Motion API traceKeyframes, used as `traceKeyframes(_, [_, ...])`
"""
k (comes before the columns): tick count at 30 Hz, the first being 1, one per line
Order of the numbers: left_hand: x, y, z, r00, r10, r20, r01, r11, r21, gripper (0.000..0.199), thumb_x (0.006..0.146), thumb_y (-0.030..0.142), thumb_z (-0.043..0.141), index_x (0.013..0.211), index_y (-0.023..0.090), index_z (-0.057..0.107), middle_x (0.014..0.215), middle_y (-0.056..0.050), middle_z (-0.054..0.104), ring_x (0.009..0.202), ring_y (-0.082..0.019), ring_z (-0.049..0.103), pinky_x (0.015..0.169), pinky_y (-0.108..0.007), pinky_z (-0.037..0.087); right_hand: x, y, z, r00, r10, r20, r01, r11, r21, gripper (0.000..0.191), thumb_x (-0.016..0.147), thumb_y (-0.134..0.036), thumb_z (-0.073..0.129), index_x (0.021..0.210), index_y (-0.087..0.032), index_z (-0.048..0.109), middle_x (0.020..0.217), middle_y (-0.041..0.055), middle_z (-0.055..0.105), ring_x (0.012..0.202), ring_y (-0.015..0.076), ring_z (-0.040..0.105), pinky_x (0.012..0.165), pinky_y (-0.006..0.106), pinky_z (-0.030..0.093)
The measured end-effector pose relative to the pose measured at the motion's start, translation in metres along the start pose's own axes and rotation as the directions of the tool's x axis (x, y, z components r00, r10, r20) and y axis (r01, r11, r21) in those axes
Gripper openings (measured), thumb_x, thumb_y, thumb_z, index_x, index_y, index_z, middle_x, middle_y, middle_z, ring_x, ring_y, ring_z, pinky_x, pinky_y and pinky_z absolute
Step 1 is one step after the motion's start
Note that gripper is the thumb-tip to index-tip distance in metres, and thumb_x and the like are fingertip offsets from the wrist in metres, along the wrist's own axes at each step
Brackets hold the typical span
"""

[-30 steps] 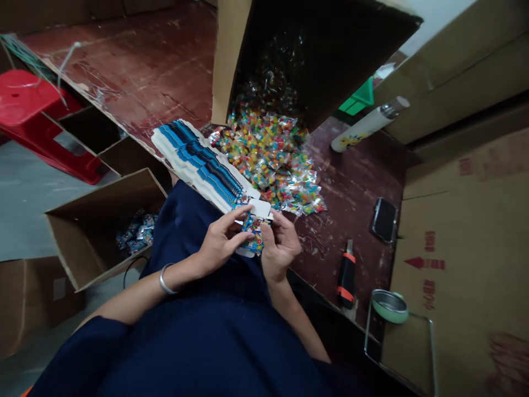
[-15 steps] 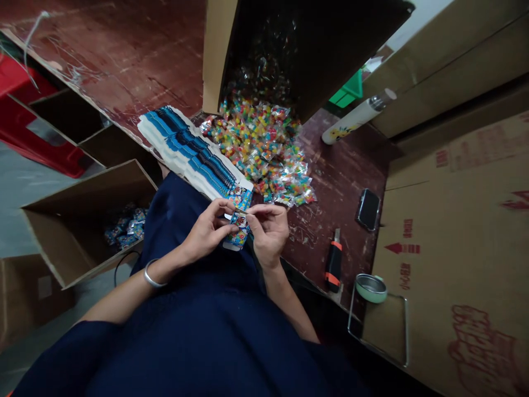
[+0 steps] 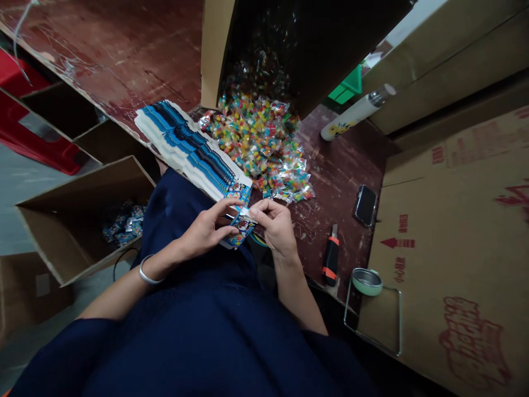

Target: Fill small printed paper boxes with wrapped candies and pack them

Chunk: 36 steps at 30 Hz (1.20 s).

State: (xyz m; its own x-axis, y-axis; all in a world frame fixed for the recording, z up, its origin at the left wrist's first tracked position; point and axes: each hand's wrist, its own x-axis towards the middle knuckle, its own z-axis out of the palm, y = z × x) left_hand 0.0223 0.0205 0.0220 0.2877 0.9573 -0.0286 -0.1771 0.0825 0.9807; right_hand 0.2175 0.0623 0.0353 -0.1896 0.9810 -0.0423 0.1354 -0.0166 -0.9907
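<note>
A small blue printed candy box (image 3: 238, 237) is held over my lap, at the table's edge. My left hand (image 3: 209, 227) grips its left side between thumb and fingers. On the box's upper end my right hand (image 3: 274, 225) pinches a pale flap with thumb and forefinger. Just beyond the hands, a long fanned row of flat blue-and-white cartons (image 3: 185, 149) lies along the edge. Next to that row is a heap of clear bags of multicoloured candies (image 3: 264, 143), spilling from a tipped cardboard box (image 3: 210, 55). The inside of the held box is hidden.
Right of my hands lie a utility knife (image 3: 331, 256), a phone (image 3: 365, 205) and a flask (image 3: 357, 113). A green cup (image 3: 367, 282) sits near large cartons (image 3: 450, 231). At lower left, an open carton (image 3: 53, 226) holds several filled packs (image 3: 124, 226); a red stool (image 3: 41, 138) stands behind.
My right hand has shifted slightly right and now pinches the pale flap at the box's end. My left fingers have spread a little further along the box. The view has moved slightly.
</note>
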Motion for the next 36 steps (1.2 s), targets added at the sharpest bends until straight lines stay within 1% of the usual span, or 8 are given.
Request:
traceKeyframes(10, [-0.001, -0.003, 0.003, 0.993, -0.078, -0.089, 0.065, 0.988, -0.141, 0.039, 0.079, 0.023, 0.08, 0.118, 0.018, 0.073, 0.105, -0.006, 0.074, 0.088, -0.017, 0.071, 0.076, -0.025, 0.06, -0.019, -0.005, 0.01, 0.958, -0.286, 0.003, 0.28, 0.938, -0.205, 0.032, 0.098, -0.044, 0.066, 0.073, -0.024, 0.066, 0.093, 0.0053, 0.073, 0.085, 0.0207, 0.069, 0.081, 0.038, 0.057])
traceKeyframes(15, [0.003, -0.004, 0.0, 0.986, -0.152, -0.064, 0.143, 0.981, -0.132, 0.035, 0.073, 0.03, 0.086, 0.098, 0.017, 0.066, 0.093, -0.002, 0.069, 0.079, -0.015, 0.067, 0.074, -0.027, 0.057, -0.014, 0.005, -0.021, 0.94, -0.33, 0.09, 0.339, 0.864, -0.372, 0.029, 0.102, -0.049, 0.058, 0.099, -0.026, 0.075, 0.105, 0.0071, 0.076, 0.099, 0.0234, 0.072, 0.089, 0.04, 0.059])
traceKeyframes(19, [0.005, -0.005, -0.006, 0.989, -0.138, -0.048, 0.143, 0.981, 0.132, 0.034, 0.073, 0.031, 0.084, 0.087, 0.019, 0.055, 0.083, 0.001, 0.063, 0.077, -0.015, 0.062, 0.071, -0.026, 0.052, 0.02, 0.024, -0.074, 0.903, -0.326, -0.281, 0.062, 0.745, -0.664, 0.025, 0.097, -0.04, 0.064, 0.111, -0.021, 0.071, 0.108, 0.0101, 0.075, 0.095, 0.0256, 0.07, 0.082, 0.039, 0.06])
traceKeyframes(22, [0.004, -0.007, -0.011, 0.991, -0.132, 0.015, 0.114, 0.904, 0.411, 0.037, 0.078, 0.025, 0.074, 0.113, 0.021, 0.061, 0.092, -0.001, 0.067, 0.084, -0.018, 0.064, 0.077, -0.029, 0.052, 0.04, 0.041, -0.101, 0.943, -0.297, -0.15, 0.024, 0.509, -0.86, 0.029, 0.088, -0.026, 0.071, 0.116, -0.021, 0.071, 0.122, 0.013, 0.073, 0.113, 0.0324, 0.064, 0.097, 0.049, 0.055])
traceKeyframes(25, [0.0, -0.005, -0.019, 0.955, -0.192, 0.227, 0.01, 0.784, 0.621, 0.048, 0.081, 0.02, 0.065, 0.129, 0.024, 0.064, 0.106, -0.005, 0.073, 0.09, -0.022, 0.069, 0.084, -0.032, 0.051, 0.042, 0.053, -0.108, 0.967, -0.253, -0.024, 0.086, 0.415, -0.906, 0.022, 0.089, -0.021, 0.067, 0.11, -0.022, 0.074, 0.119, 0.0129, 0.073, 0.116, 0.0325, 0.062, 0.1, 0.048, 0.053])
traceKeyframes(30, [-0.003, 0.007, -0.035, 0.859, -0.292, 0.421, -0.135, 0.664, 0.735, 0.029, 0.084, 0.02, 0.064, 0.11, 0.025, 0.076, 0.102, -0.006, 0.077, 0.087, -0.024, 0.072, 0.078, -0.03, 0.049, 0.022, 0.054, -0.105, 0.944, -0.307, -0.121, 0.079, 0.566, -0.821, 0.021, 0.094, -0.026, 0.058, 0.104, -0.019, 0.075, 0.103, 0.0107, 0.072, 0.093, 0.0254, 0.067, 0.084, 0.04, 0.056])
traceKeyframes(33, [-0.001, 0.011, -0.033, 0.902, -0.252, 0.351, -0.054, 0.739, 0.671, 0.019, 0.09, 0.029, 0.064, 0.104, 0.022, 0.074, 0.096, -0.005, 0.077, 0.083, -0.021, 0.07, 0.074, -0.029, 0.048, 0.008, 0.036, -0.098, 0.925, -0.322, -0.204, 0.119, 0.752, -0.649, 0.018, 0.093, -0.027, 0.06, 0.099, -0.02, 0.076, 0.101, 0.0084, 0.07, 0.088, 0.0221, 0.068, 0.074, 0.035, 0.058])
traceKeyframes(36, [0.003, 0.005, -0.02, 0.96, -0.219, 0.176, 0.103, 0.858, 0.504, 0.02, 0.09, 0.033, 0.067, 0.103, 0.018, 0.07, 0.089, -0.004, 0.075, 0.076, -0.018, 0.068, 0.068, -0.027, 0.048, -0.004, 0.007, -0.082, 0.926, -0.356, -0.129, 0.235, 0.808, -0.541, 0.014, 0.092, -0.027, 0.067, 0.1, -0.025, 0.078, 0.112, 0.0079, 0.068, 0.103, 0.0234, 0.069, 0.079, 0.036, 0.06])
